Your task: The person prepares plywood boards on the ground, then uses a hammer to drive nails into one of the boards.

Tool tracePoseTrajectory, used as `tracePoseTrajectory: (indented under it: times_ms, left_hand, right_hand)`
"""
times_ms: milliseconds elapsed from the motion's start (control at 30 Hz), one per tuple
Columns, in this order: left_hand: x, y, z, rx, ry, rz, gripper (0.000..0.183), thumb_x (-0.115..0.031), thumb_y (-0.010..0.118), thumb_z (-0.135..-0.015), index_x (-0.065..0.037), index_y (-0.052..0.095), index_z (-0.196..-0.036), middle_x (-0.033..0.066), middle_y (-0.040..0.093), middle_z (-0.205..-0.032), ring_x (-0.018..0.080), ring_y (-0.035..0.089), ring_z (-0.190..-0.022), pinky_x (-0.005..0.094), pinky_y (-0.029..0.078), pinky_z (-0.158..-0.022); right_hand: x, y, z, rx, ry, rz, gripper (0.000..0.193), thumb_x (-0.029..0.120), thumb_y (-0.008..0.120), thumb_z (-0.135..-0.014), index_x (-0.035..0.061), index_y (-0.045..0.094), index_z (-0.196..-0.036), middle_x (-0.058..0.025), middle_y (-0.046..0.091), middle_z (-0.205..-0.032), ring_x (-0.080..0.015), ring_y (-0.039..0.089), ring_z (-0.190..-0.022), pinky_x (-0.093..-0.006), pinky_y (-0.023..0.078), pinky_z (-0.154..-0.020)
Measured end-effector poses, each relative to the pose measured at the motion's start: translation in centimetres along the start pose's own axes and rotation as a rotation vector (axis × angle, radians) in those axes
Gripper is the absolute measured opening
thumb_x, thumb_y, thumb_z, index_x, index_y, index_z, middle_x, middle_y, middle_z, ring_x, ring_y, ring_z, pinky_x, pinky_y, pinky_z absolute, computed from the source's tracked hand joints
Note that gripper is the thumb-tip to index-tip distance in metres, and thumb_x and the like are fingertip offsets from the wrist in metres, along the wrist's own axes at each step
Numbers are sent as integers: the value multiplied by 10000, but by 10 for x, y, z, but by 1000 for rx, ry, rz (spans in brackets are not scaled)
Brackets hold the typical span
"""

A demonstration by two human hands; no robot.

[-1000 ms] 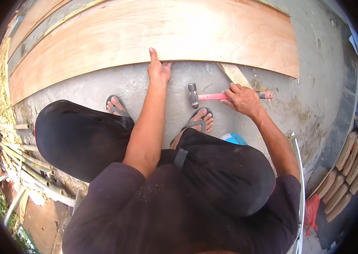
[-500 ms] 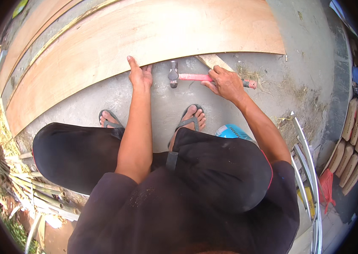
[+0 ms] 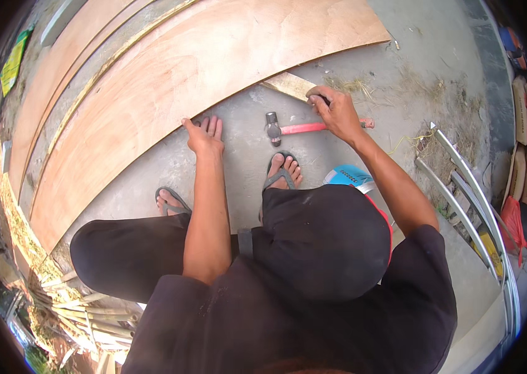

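Note:
My left hand [image 3: 205, 137] is at the near edge of a large thin plywood sheet [image 3: 213, 56], its thumb over the edge and its fingers partly under it. My right hand [image 3: 336, 112] is closed on the near end of a pale wooden strip [image 3: 288, 85], whose far end is hidden beneath the sheet. A dark spot shows between those fingers; I cannot make it out. Below the right hand, a hammer [image 3: 301, 128] with a dark metal head and red handle lies on the concrete floor, the wrist covering part of its handle.
Another plywood piece [image 3: 45, 93] lies at the far left. Beside my right knee is a blue and white object [image 3: 348, 176], partly hidden. Curved metal strips [image 3: 472, 187] and stacked paper-coloured bags [image 3: 525, 124] are at the right. Bamboo poles [image 3: 92, 315] lie at the lower left.
My right hand has let go of the hammer, which now lies on the floor, and has taken hold of the wooden strip. My left hand remains at the sheet's edge. The view has shifted.

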State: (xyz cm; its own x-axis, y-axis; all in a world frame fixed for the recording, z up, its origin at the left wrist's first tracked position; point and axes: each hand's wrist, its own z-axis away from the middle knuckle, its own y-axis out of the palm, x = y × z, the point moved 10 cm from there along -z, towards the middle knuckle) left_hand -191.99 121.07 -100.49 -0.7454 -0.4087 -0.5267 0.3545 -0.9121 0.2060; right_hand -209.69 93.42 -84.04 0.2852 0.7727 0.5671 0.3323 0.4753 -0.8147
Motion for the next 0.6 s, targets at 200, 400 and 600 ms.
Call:
tracePoseTrajectory:
  times_ms: [200, 400, 600]
  left_hand:
    - [41, 101, 134, 628, 284, -649, 481, -250, 723, -978, 84, 606, -1304, 111, 730, -1003, 147, 674, -861, 255, 517, -639]
    - [48, 98, 129, 645, 104, -561, 524, -245, 766, -945, 125, 608, -1281, 188, 707, -1120, 219, 695, -997, 343, 573, -854]
    - [24, 116, 110, 581, 391, -626, 347, -171, 748, -942, 88, 705, -1169, 139, 744, -999, 175, 700, -904, 301, 565, -790]
  right_hand:
    - [2, 78, -10, 154, 623, -947, 180, 90, 630, -1011, 14, 568, -1162, -97, 709, -855, -119, 682, -712, -265, 580, -607]
    - [22, 73, -4, 350, 817, -1110, 117, 142, 643, -1006, 43, 644, -1070, -71, 746, -897, -125, 731, -753, -274, 584, -616]
    - [-8, 64, 15, 249, 617, -687, 258, 128, 702, -924, 20, 620, -1143, -130, 757, -978, -242, 747, -858, -377, 579, -730]
